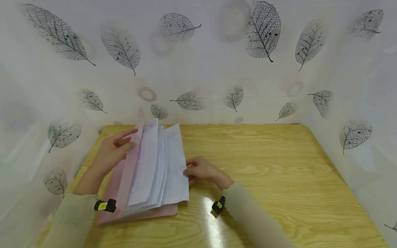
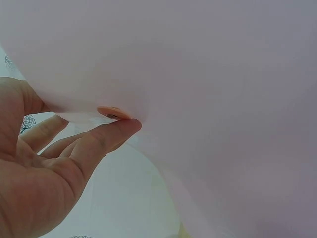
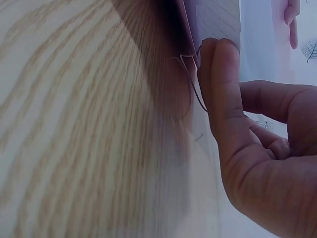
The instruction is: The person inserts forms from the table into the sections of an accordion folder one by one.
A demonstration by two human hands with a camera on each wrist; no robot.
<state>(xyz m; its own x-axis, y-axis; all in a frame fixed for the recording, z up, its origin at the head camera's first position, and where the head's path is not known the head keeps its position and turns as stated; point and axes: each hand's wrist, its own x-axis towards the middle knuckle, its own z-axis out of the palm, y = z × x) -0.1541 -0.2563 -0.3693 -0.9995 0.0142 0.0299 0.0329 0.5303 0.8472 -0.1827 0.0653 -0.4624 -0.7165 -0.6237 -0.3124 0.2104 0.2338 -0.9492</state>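
Note:
A pink translucent document folder [image 1: 131,172] lies on the left side of the table with its cover lifted. My left hand [image 1: 113,151] pinches the raised cover near its upper edge. An orange round fastener [image 2: 113,112] shows on the pink sheet beside those fingers in the left wrist view. A spiral-edged lined notebook sheet [image 1: 147,162] and several loose lined papers [image 1: 176,165] fan out from the folder. My right hand [image 1: 203,170] pinches the right edge of the outermost paper, and its fingers [image 3: 225,74] lie against the sheet in the right wrist view.
The wooden table [image 1: 263,165] extends to the right of the folder. A pale curtain [image 1: 211,69] printed with dark leaves encloses the back and sides. A thin curved strand [image 3: 190,82] shows near the right fingers; what it is cannot be told.

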